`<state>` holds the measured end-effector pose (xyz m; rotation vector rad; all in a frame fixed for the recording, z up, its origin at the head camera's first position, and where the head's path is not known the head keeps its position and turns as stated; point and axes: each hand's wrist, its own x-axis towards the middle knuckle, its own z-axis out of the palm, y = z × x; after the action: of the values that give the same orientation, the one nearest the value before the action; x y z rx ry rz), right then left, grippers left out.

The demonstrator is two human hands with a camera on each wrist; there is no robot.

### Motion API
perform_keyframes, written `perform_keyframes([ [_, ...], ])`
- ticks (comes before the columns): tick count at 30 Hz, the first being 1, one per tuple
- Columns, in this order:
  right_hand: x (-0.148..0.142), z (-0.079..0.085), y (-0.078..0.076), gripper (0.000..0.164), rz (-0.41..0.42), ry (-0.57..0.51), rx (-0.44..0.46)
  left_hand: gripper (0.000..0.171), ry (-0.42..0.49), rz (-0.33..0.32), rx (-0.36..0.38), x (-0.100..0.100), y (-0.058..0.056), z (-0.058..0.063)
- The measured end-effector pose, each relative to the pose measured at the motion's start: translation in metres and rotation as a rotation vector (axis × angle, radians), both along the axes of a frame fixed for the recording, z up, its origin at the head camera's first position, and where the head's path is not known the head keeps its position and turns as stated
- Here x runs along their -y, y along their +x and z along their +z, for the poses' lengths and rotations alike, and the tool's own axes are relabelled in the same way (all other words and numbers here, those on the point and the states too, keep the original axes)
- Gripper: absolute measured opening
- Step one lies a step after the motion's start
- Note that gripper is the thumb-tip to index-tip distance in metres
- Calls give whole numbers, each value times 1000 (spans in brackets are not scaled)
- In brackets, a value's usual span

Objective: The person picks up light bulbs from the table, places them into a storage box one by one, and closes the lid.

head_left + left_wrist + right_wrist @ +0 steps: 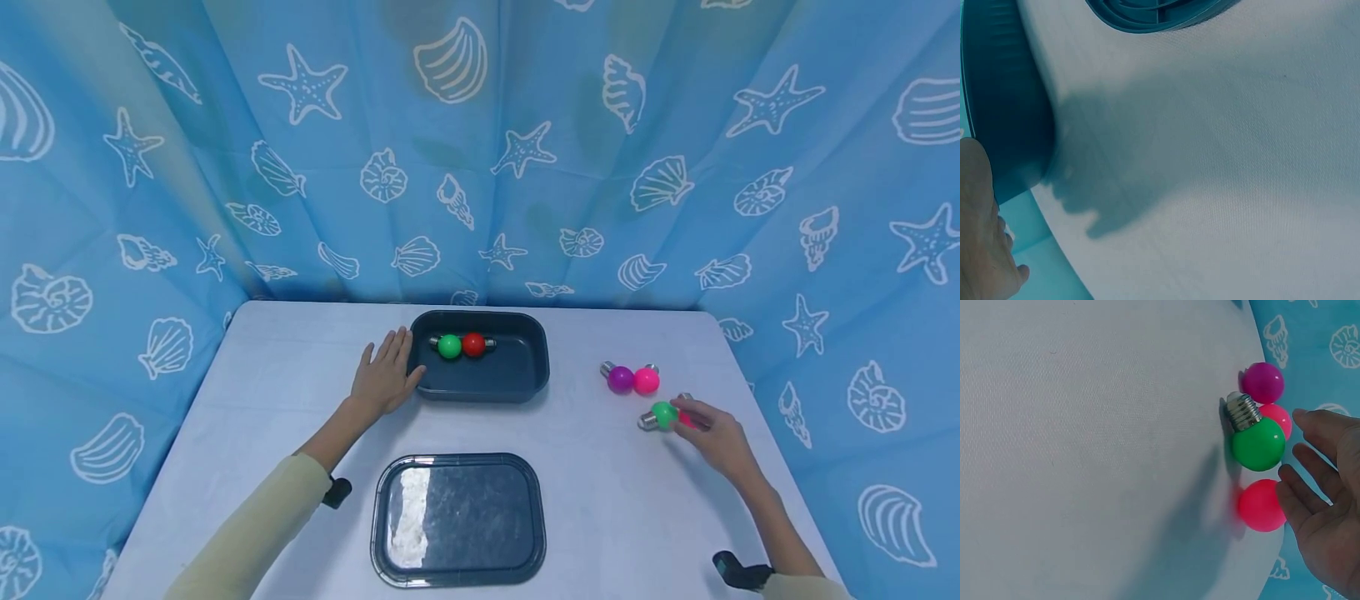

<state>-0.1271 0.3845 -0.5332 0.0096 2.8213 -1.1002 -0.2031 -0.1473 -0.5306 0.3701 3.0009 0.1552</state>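
Right fingers: the fingers (1317,467) of the right hand (718,437) are slightly bent and spread apart, gaps showing between some of them; they are not closed around anything.
Right fingertips: just beside a green bulb (1258,445) and over the edge of a pink bulb (1261,506); whether they touch either one, I cannot tell.
Left fingers: those of the left hand (384,379) are straight and lie near one another, with the thumb held apart; they rest against the left side of a dark container (480,395), the thumb reaching its near-left edge.
Bulbs by the right hand: the green one lies with its metal base pointing left in the head view; the pink one sits right of it, partly covered by the fingers.
Next pair: a purple bulb (621,380) and another pink bulb (647,381) lie side by side, just beyond the right hand.
Inside the container: a second green bulb (449,347) and a red bulb (473,345), side by side, bases facing outward.
Lid: a dark rimmed lid (459,521) lies flat, nearer the person than the container and apart from it.
Bench: a white surface (300,350) carries everything.
Backdrop: a blue curtain (480,108) with white shells and starfish.
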Motion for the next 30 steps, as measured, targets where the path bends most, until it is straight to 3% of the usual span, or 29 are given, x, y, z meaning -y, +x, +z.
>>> perform_keyframes([
  [22, 5, -7, -1, 43, -12, 57, 12, 75, 17, 1, 5, 0, 1, 0],
  [30, 10, -12, -4, 42, 10, 68, -37, 75, 3, -2, -3, -1, 0, 0],
])
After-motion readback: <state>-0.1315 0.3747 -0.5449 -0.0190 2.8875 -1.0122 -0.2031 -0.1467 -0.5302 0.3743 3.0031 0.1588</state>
